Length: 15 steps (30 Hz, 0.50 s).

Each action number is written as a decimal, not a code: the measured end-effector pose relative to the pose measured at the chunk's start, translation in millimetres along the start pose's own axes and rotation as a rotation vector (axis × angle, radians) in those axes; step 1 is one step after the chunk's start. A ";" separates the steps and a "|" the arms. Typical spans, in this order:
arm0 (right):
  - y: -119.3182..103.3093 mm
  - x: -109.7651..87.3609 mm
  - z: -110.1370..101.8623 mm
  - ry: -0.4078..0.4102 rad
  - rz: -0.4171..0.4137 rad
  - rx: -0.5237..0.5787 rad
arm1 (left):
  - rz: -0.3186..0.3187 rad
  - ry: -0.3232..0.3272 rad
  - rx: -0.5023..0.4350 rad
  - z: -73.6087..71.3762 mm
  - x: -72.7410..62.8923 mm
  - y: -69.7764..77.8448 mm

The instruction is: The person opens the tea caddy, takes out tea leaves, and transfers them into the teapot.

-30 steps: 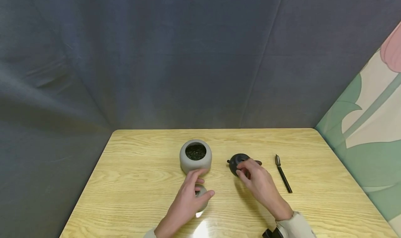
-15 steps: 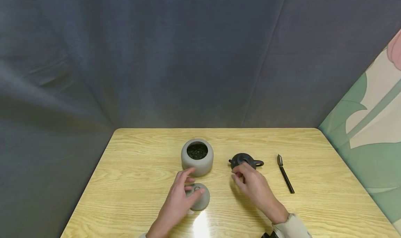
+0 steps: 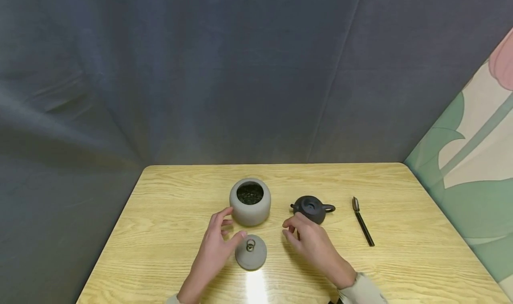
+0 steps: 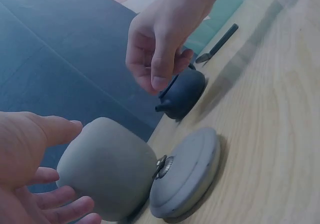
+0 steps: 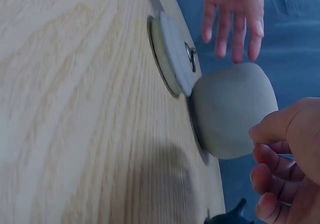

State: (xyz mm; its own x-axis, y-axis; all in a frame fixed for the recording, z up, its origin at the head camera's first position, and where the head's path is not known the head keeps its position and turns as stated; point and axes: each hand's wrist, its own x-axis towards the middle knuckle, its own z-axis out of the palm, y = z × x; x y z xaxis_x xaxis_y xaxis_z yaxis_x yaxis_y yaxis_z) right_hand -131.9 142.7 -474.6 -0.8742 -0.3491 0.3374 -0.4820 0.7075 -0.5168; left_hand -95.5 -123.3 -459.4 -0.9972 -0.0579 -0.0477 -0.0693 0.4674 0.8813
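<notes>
A round grey jar (image 3: 251, 215) full of dark loose leaves stands uncovered in the middle of the table. In front of it lies its grey lid (image 3: 252, 260), ring knob upward. My left hand (image 3: 211, 246) hovers by the jar's near left side, fingers spread and thumb over the lid's left edge, holding nothing. A small black teapot (image 3: 316, 211), lid on and handle to the right, sits to the right of the jar. Just in front of it hangs my right hand (image 3: 314, 247); its fingers are loosely curled with nothing between them (image 5: 272, 174).
A slim tool with a black handle (image 3: 365, 230) and a metal tip lies to the right of the teapot. The wooden table (image 3: 176, 192) backs onto a dark blue curtain (image 3: 240, 95). A flower-patterned panel (image 3: 477, 197) stands along the right side.
My right hand has drawn back from the teapot's lid, toward the left and nearer me. My left hand has shifted left, uncovering the grey lid, which stays on the table.
</notes>
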 end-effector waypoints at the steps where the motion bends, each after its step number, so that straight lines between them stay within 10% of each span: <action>1: -1.5 0.0 1.5 -0.004 -0.011 -0.002 | 0.002 0.004 0.002 -0.7 1.2 -0.2; 15: -15.8 -4.5 19.4 -0.069 -0.081 0.017 | 0.060 0.073 0.046 1.4 17.9 -4.7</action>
State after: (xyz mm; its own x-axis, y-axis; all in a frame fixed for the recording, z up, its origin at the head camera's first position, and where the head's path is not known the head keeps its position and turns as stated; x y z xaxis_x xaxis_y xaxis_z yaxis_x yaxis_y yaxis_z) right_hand -121.4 121.1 -483.2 -0.8339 -0.4467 0.3240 -0.5518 0.6647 -0.5037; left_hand -113.0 -125.3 -465.0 -0.9950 -0.0916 0.0405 -0.0122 0.5123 0.8587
